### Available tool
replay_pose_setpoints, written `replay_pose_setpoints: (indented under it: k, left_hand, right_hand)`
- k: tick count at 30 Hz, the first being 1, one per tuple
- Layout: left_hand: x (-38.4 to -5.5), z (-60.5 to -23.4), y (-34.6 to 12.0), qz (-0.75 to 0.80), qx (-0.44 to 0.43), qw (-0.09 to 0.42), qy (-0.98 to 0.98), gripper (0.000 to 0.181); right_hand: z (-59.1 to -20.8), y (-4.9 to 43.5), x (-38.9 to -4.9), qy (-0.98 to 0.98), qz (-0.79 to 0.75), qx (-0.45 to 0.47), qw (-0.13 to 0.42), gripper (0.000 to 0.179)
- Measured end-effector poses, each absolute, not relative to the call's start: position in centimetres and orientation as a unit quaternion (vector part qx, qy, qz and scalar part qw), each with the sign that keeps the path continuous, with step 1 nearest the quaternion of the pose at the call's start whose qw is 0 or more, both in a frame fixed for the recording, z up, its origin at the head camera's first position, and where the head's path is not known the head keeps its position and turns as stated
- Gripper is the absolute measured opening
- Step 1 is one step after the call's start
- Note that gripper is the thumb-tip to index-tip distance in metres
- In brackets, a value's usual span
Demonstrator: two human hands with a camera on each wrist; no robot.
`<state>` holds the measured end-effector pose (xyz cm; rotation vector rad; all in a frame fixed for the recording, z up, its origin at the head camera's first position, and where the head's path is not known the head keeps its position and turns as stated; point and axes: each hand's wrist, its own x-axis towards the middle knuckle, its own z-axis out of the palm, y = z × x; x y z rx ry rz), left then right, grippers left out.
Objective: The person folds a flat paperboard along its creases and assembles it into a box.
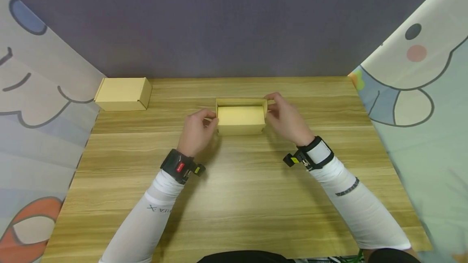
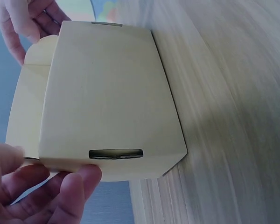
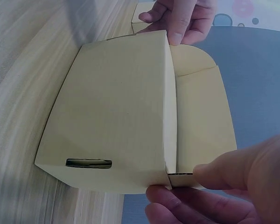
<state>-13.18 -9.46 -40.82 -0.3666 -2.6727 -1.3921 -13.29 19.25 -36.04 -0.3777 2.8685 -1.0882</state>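
In the head view a small pale-yellow cardboard box (image 1: pixel 241 129) stands on the wooden table between both hands. Its lid flap (image 3: pixel 200 114) rises along the far side, and rounded side ears show in the wrist views. My left hand (image 1: pixel 197 131) pinches the box's left end near the top edge, thumb and fingers at the corner. At the other end, my right hand (image 1: pixel 289 121) grips the right side tab, the thumb on its edge and the fingers outside. The front face has two slots, one (image 2: pixel 115 154) plain in the left wrist view.
A second, closed cardboard box (image 1: pixel 120 93) sits at the table's back left corner. The wooden table (image 1: pixel 237 198) meets a dark grey panel (image 1: pixel 226 23) at the back. Cartoon-printed sheets (image 1: pixel 409 104) border the left and right sides.
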Motion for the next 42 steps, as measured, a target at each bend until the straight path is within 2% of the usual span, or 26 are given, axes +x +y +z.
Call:
replay_pose_setpoints:
  k: [4, 7, 10, 13, 19, 25, 33, 37, 42]
  left_hand:
    - [-13.2, -40.7, -9.5, -0.454, -0.122, 0.050, -0.881, 0.018]
    - [-13.4, -40.5, -9.6, -0.466, -0.101, 0.033, -0.878, 0.041]
    - [-13.7, -39.8, -9.7, -0.494, -0.058, -0.008, -0.867, 0.068]
    - [-14.2, -39.1, -9.6, -0.511, -0.016, -0.053, -0.858, 0.081]
    - [-14.9, -38.2, -9.8, -0.516, 0.008, -0.108, -0.850, 0.071]
    - [-15.1, -38.4, -10.2, -0.528, -0.005, -0.129, -0.839, 0.061]
    - [-14.9, -38.7, -10.6, -0.570, -0.004, -0.169, -0.804, 0.056]
    - [-15.0, -39.1, -10.8, -0.585, -0.023, -0.180, -0.790, 0.057]
    - [-15.2, -39.5, -11.1, -0.590, -0.032, -0.204, -0.781, 0.060]
  right_hand:
    - [-36.3, 19.2, -13.3, 0.928, -0.348, -0.132, 0.011, 0.043]
    - [-36.4, 19.1, -13.2, 0.928, -0.347, -0.133, 0.005, 0.042]
    - [-36.5, 19.1, -13.1, 0.928, -0.348, -0.135, 0.002, 0.040]
    - [-36.5, 19.0, -13.0, 0.928, -0.347, -0.133, 0.003, 0.038]
    - [-36.6, 18.8, -12.9, 0.931, -0.340, -0.130, -0.001, 0.033]
    - [-37.1, 19.2, -13.1, 0.923, -0.362, -0.132, 0.014, 0.032]
    - [-37.0, 19.5, -13.4, 0.915, -0.395, -0.081, 0.030, 0.033]
    - [-37.0, 19.7, -13.6, 0.904, -0.419, -0.053, 0.065, 0.034]
    - [-37.3, 20.2, -14.1, 0.868, -0.475, -0.021, 0.144, 0.055]
